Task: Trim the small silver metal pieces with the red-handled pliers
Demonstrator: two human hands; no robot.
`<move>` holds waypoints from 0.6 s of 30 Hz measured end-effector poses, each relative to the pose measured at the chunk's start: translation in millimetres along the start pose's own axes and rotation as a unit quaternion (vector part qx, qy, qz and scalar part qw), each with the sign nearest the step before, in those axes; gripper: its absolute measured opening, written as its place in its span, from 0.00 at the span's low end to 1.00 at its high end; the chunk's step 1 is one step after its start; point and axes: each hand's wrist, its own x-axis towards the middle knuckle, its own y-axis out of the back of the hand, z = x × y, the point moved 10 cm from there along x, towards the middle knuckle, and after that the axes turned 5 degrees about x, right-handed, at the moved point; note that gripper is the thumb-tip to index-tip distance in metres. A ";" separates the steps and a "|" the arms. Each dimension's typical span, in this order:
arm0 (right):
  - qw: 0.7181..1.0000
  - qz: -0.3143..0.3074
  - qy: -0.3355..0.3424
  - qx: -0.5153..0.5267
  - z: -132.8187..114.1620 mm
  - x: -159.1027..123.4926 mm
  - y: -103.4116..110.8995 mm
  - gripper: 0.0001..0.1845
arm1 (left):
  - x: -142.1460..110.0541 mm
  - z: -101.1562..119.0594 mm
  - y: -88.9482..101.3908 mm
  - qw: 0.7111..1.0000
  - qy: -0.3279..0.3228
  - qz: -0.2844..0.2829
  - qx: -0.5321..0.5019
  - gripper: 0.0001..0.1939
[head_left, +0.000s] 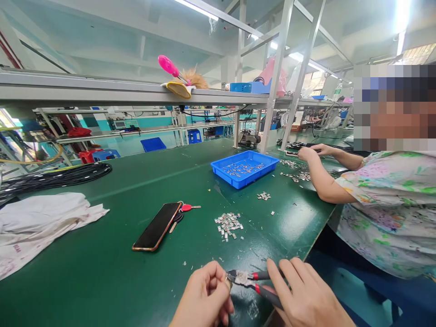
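My right hand [301,288] grips the dark grey and red handles of a pair of cutting pliers [243,278]; the handles are spread apart. The jaws point left and meet the fingertips of my left hand [204,295]. Those fingers are pinched around a small metal piece [228,282], mostly hidden by the thumb and forefinger. Beyond my hands, on the green tabletop [136,290], lies a loose pile of small silvery metal pieces [229,225]. Tiny scraps are scattered around the pliers.
A blue tray [243,181] holds more small pieces. Left of the pile are a phone [157,227] and keys [185,207]. A white cloth [44,222] and coiled black cables [68,178] lie at far left. On the right, a co-worker [381,204] handles parts.
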 end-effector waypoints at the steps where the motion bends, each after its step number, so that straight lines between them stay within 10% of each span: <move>1: 0.999 0.008 -0.029 0.019 3.4 -1.5 -0.7 0.20 | 0.7 -0.9 0.7 1.000 -0.007 0.004 0.003 0.19; 12: 0.987 -0.028 -0.088 0.130 6.5 -11.5 -17.1 0.11 | 0.7 -1.3 3.4 0.998 -0.050 0.027 0.026 0.14; 14: 0.948 -0.118 -0.137 0.261 12.7 -13.5 -38.4 0.08 | -0.3 1.7 3.6 0.997 -0.062 0.025 0.035 0.13; 18: 0.779 -0.328 -0.222 0.486 2.4 -27.8 -78.5 0.16 | -1.4 6.2 -0.4 0.997 -0.073 0.006 0.019 0.16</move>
